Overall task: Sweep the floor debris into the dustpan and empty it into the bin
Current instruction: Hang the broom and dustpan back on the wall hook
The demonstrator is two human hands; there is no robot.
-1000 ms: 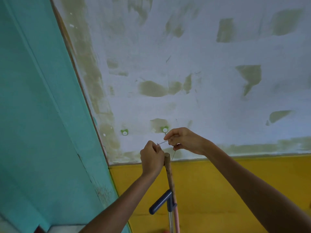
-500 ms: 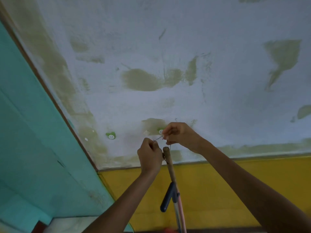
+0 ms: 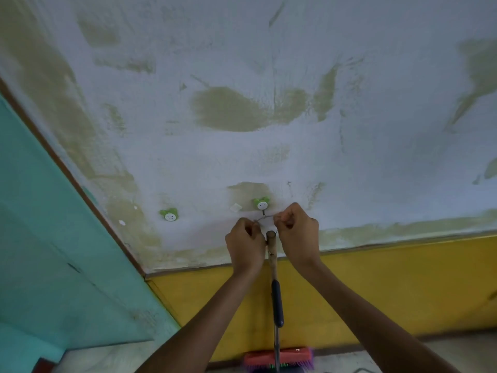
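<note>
The left hand (image 3: 245, 242) and right hand (image 3: 297, 230) each pinched tight a thin string (image 3: 265, 217) over the smiley hook (image 3: 262, 204), above the broom stick (image 3: 271, 246).

Single view: my one head camera, worn high and facing forward into a wall (image 3: 295, 63) at close range, pitched slightly down. The wide-angle lens bows the yellow band (image 3: 403, 281) along the wall's base and slants the teal wall (image 3: 53, 238) at left. I see both forearms enter from the bottom edge and converge at lower centre, where the hands, left (image 3: 246, 247) and right (image 3: 297, 234), sit just below two hooks (image 3: 262, 204). A strip of floor (image 3: 443, 354) shows along the bottom edge.
</note>
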